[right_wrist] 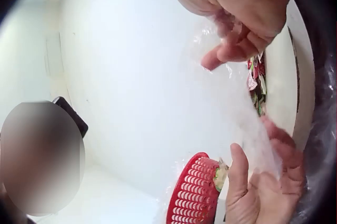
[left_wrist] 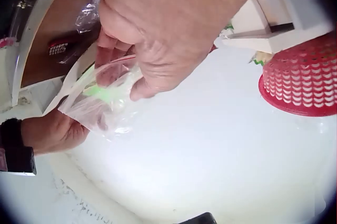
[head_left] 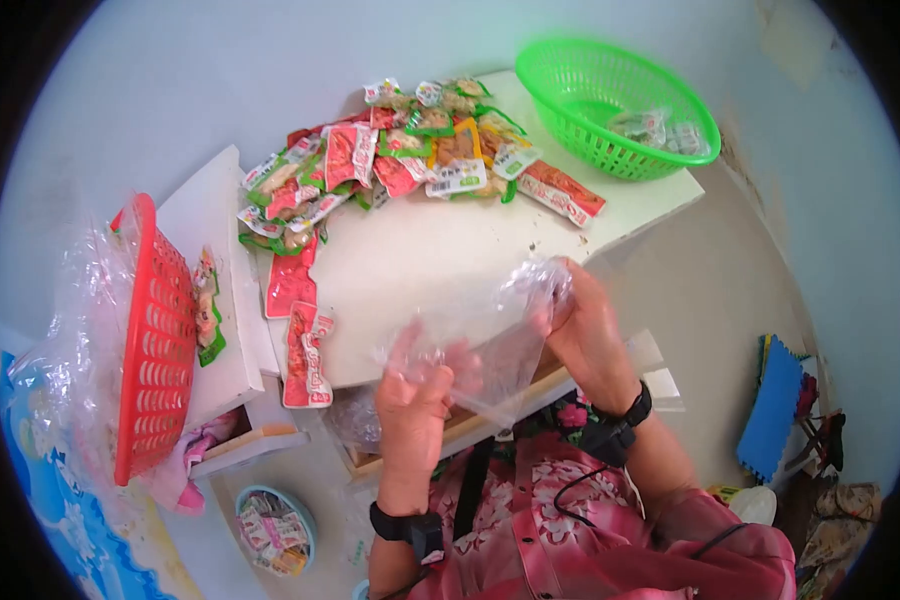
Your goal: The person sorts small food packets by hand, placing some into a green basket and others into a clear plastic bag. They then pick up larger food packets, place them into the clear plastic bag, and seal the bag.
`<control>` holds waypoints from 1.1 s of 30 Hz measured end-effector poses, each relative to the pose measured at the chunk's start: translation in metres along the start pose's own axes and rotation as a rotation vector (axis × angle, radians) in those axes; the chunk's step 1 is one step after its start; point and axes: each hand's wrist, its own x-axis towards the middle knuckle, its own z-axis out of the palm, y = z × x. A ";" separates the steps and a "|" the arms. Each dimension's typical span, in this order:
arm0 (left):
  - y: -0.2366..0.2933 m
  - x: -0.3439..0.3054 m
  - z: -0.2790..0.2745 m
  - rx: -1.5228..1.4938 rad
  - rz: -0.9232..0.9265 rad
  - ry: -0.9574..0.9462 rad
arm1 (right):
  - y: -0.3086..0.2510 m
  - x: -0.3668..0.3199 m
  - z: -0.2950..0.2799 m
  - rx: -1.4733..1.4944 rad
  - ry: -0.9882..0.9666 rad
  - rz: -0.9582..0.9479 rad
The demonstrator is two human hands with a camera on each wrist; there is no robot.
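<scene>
A clear plastic bag (head_left: 505,365) is stretched between my two hands above the front edge of the white table (head_left: 420,260). My right hand (head_left: 592,325) pinches the bag's crumpled upper end between thumb and fingers. At the other end is my left hand (head_left: 415,405), its thumb standing apart from the fingers and the film lying over the fingers. In the left wrist view, a red line runs along the bag's edge (left_wrist: 118,62) beside the left fingers. The right wrist view shows the left hand (right_wrist: 268,192) with spread fingers against the film. Nothing solid shows inside the bag.
Food packets (head_left: 405,145) lie heaped at the table's back, with red packets (head_left: 308,355) down its left side. A green basket (head_left: 610,150) holds a few packets. At left stand a red basket (head_left: 155,350) with clear plastic and a bowl (head_left: 310,530) of packets. An open drawer (head_left: 530,395) sits below.
</scene>
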 end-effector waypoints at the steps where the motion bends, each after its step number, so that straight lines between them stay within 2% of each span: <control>1: -0.003 0.001 -0.008 0.041 -0.016 -0.007 | -0.001 -0.001 0.006 -0.045 -0.012 0.015; 2: -0.004 0.003 -0.012 0.081 -0.034 -0.013 | -0.003 -0.002 0.011 -0.091 -0.021 0.032; 3: 0.004 0.003 0.006 0.046 0.011 0.084 | -0.005 -0.002 0.017 -0.132 0.004 -0.004; 6: 0.012 0.013 -0.006 0.093 0.082 0.091 | -0.020 -0.004 0.032 -0.155 -0.020 -0.053; 8: 0.018 0.014 -0.006 0.179 0.119 0.056 | -0.026 -0.003 0.029 -0.328 -0.123 -0.118; 12: 0.028 0.012 0.002 0.433 0.131 0.061 | -0.038 0.003 0.015 -0.871 -0.139 -0.072; 15: 0.032 0.015 -0.009 0.461 0.184 0.059 | -0.026 0.008 0.001 -0.602 -0.048 -0.090; 19: 0.038 0.012 -0.019 0.411 0.121 0.025 | -0.035 0.008 -0.001 -0.547 0.057 -0.204; 24: 0.035 0.008 -0.023 0.334 0.079 0.043 | -0.034 0.011 0.001 -0.500 0.132 -0.203; 27: 0.034 0.010 -0.034 0.278 0.176 0.023 | -0.032 0.019 -0.003 -0.468 0.116 -0.212; 30: 0.045 0.007 -0.032 0.041 0.210 -0.015 | -0.028 0.027 -0.007 -0.485 0.090 -0.200; 31: 0.047 0.007 -0.036 0.086 0.273 0.051 | -0.025 0.030 -0.006 -0.499 0.080 -0.190; 33: 0.053 0.009 -0.046 0.173 0.400 0.184 | -0.017 0.032 0.002 -0.629 0.106 -0.331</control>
